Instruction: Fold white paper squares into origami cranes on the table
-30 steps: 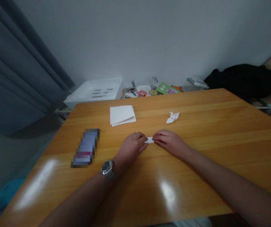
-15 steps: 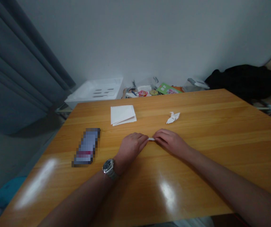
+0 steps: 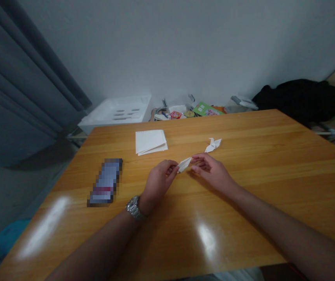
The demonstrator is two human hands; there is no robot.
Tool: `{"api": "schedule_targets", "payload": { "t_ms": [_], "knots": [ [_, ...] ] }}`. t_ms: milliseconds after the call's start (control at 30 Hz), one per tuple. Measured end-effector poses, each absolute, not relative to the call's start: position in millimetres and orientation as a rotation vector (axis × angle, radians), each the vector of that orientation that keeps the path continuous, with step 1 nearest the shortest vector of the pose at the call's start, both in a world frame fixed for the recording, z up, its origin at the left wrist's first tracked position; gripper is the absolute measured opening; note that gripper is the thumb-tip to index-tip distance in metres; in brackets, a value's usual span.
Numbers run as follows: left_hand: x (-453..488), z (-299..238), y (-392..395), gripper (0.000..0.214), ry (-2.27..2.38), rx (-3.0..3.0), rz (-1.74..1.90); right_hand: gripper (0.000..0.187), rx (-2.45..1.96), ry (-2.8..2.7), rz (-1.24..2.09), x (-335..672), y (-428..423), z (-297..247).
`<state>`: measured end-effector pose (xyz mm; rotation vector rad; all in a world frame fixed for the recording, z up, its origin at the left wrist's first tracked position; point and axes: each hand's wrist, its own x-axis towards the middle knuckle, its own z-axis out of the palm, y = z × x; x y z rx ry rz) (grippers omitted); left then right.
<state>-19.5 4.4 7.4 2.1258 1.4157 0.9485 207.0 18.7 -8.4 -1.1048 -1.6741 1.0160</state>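
Head view: a folded white paper piece (image 3: 184, 164) is sitting between the 2 hands, angled up toward the right, above the near middle of a honey-toned wooden table (image 3: 275, 187). Can't tell if it's touching the wood.

The left hand (image 3: 158, 181) is pinching the paper's lower-left end, its fingers (image 3: 171, 167) curled together and clamped on it. The right hand (image 3: 211, 171) is open a little, its fingers (image 3: 202, 158) loosely together right at the upper-right tip. Can't tell if they're gripping or only touching.

Handling note: keep the left pinch steady and bring the right thumb and index together on the tip, so the piece doesn't twist. Keep the creases aligned and avoid crushing the thin end.

Nearby: a white paper crane (image 3: 213, 145) is lying just beyond the right hand, and a stack of white paper (image 3: 150, 142) is lying beyond the left. A pixelated phone (image 3: 106, 181) is lying further left. A steel watch (image 3: 134, 207) is sitting on the left wrist. A white plastic tray (image 3: 114, 113) is sitting past the far table edge.
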Motion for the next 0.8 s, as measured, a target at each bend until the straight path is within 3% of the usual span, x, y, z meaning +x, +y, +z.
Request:
{"api": "schedule_targets", "payload": {
  "t_ms": [167, 400, 800],
  "knots": [
    [-11, 5, 1, 0.015, 1.336, 1.859, 1.025, 0.028, -1.032, -1.549, 1.264, 198, 15, -11],
    [-6, 4, -4, 0.012, 1.228, 1.732, 0.996, 0.022, -0.983, -1.518, 1.358, 197, 14, -10],
    [-15, 2, -1, 0.013, 1.336, 2.317, 0.854, 0.022, -1.204, -1.71, 1.093, 204, 22, -18]
  ]
}}
